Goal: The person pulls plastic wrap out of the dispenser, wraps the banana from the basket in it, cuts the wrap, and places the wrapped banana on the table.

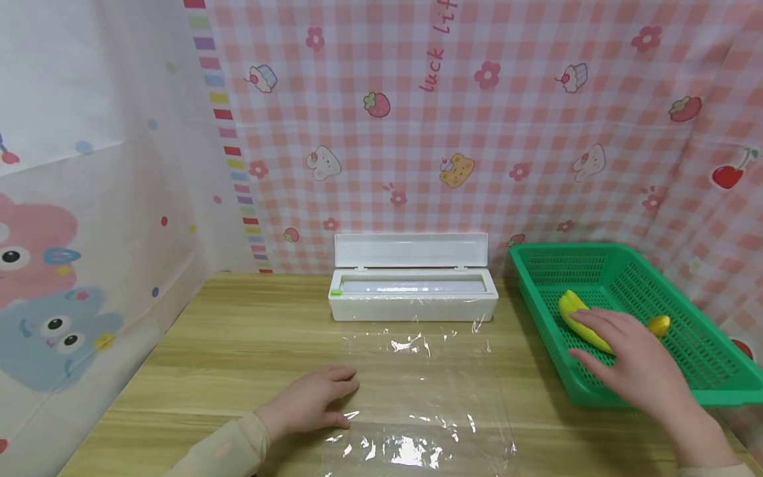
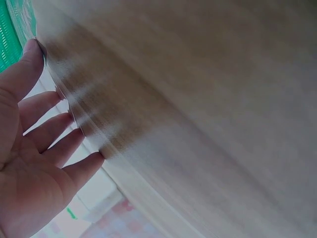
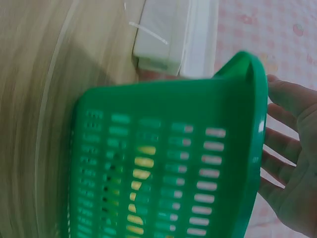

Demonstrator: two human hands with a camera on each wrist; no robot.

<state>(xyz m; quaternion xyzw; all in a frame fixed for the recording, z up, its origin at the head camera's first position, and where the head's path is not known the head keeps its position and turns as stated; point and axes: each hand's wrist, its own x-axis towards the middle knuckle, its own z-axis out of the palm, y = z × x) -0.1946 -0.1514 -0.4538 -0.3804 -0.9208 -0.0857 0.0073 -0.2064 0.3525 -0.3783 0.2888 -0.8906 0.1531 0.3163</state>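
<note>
My left hand (image 1: 318,397) rests with its fingertips on the wooden table, at the left edge of a sheet of clear plastic wrap (image 1: 429,391). In the left wrist view the fingers of that left hand (image 2: 49,134) are spread, their tips touching the tabletop. The wrap runs forward from a white dispenser box (image 1: 411,308) whose lid stands up. My right hand (image 1: 644,364) hovers over the near side of a green plastic basket (image 1: 548,338), fingers spread and nothing held. Below its fingers lies a yellow banana (image 1: 572,308) in the basket.
A small yellow-orange piece (image 1: 659,325) lies in the basket, partly behind the right hand. A pink checked cloth (image 1: 417,132) hangs behind the table, and a white cartoon-print cloth (image 1: 89,199) hangs at the left. The wooden table (image 1: 238,338) spans the front.
</note>
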